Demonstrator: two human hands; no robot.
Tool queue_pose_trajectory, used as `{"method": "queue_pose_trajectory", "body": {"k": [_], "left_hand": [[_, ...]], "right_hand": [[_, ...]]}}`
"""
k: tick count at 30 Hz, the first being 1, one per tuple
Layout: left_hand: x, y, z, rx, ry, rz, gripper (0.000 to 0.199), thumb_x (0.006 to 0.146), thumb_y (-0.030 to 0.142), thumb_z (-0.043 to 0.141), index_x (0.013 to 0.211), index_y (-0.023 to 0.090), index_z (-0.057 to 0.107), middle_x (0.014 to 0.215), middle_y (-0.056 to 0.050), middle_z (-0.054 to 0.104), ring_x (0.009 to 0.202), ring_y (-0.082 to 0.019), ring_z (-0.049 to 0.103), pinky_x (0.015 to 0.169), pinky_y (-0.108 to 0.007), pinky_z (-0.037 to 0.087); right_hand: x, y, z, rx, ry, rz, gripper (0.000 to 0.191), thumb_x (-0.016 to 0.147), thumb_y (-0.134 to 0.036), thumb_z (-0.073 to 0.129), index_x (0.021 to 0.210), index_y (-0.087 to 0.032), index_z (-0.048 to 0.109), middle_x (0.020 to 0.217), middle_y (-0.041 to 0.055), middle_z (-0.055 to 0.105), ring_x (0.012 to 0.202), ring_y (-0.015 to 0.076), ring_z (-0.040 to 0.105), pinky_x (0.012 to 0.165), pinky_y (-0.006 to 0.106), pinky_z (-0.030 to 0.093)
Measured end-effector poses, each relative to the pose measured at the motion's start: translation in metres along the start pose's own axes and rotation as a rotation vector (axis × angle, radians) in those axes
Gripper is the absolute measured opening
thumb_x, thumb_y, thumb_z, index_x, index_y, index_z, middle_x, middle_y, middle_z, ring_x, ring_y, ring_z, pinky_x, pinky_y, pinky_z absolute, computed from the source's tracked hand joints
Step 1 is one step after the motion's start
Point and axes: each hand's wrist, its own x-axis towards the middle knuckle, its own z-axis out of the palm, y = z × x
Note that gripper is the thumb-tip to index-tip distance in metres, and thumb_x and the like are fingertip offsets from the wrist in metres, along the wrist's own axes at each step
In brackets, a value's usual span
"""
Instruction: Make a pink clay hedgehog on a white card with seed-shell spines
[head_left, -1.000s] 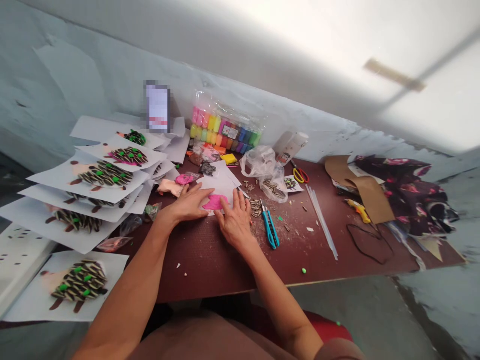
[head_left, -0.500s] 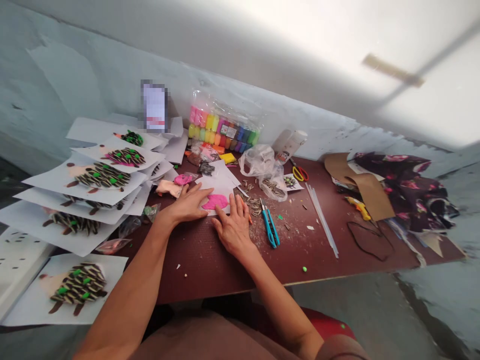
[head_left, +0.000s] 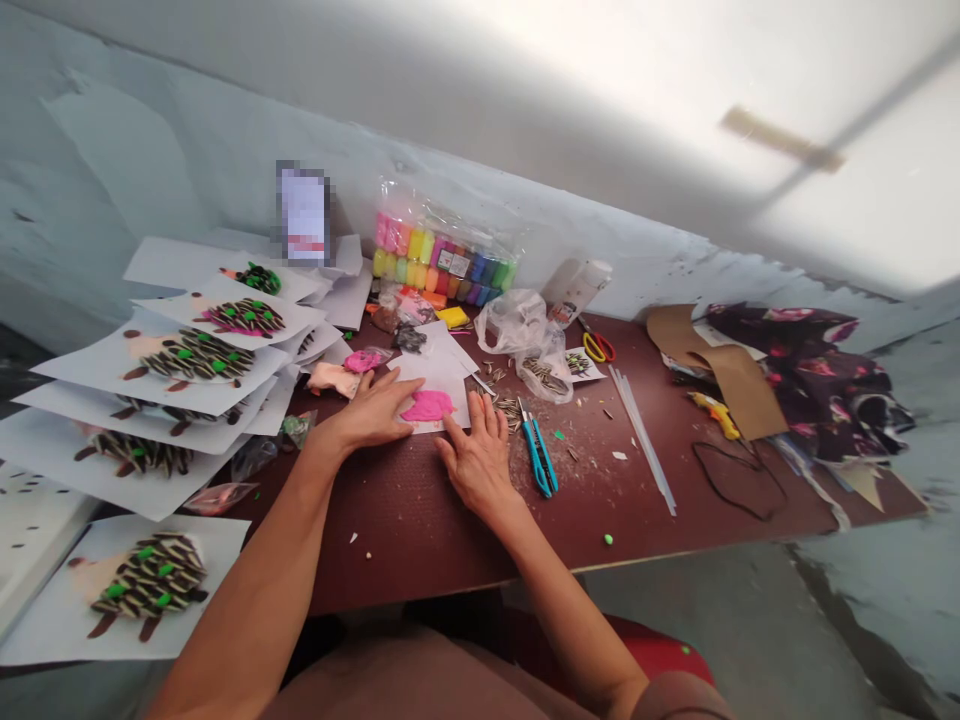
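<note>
Pink clay (head_left: 427, 405), lying flat

Rests on white paper (head_left: 444, 372), between left hand (head_left: 373, 412) at 9 o'clock and right hand (head_left: 480, 452) at 4 o'clock, loosely spread, gripping nothing. Probably light, soft, easily dented; best held gently by opposite edges.

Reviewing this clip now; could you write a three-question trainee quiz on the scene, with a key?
1. The pink clay lies on: A) brown cardboard; B) white paper; C) a plastic bag.
2. True or false: the cutter lies on the stacked sheets.
3. Which of the person's hands is nearer the cutter?

Key: 1. B. 2. False; it lies on the tabletop. 3. The right hand.
</note>
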Motion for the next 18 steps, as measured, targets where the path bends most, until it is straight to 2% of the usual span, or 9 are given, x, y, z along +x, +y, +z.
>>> {"method": "queue_pose_trajectory", "body": {"k": [7,11,18], "left_hand": [[0.000,-0.002,0.002,-0.006,0.009,-0.003,0.080,0.081,0.036,0.058,0.157,0.021,0.038,0.164,-0.009,0.037,0.158,-0.032,0.016,0.127,-0.055,0.009],[0.001,-0.002,0.003,-0.020,0.045,0.015,0.078,0.080,0.035,0.058,0.155,0.022,0.040,0.164,-0.008,0.038,0.157,-0.033,0.016,0.127,-0.056,0.012],[0.001,-0.003,0.003,-0.055,0.044,0.022,0.079,0.079,0.033,0.058,0.155,0.020,0.040,0.164,-0.009,0.038,0.157,-0.033,0.018,0.126,-0.058,0.012]], "right_hand": [[0.013,-0.001,0.001,0.006,0.005,0.012,0.042,0.102,-0.044,0.052,0.139,-0.028,0.061,0.165,0.0140,0.033,0.154,0.0333,0.023,0.121,0.054,0.020],[0.012,0.001,0.002,0.007,0.019,-0.017,0.040,0.101,-0.043,0.054,0.137,-0.029,0.063,0.165,0.0126,0.034,0.154,0.0331,0.022,0.121,0.054,0.020],[0.015,-0.001,0.001,0.036,0.027,-0.030,0.037,0.100,-0.040,0.057,0.135,-0.028,0.064,0.165,0.0124,0.034,0.154,0.0336,0.022,0.121,0.057,0.021]]}}
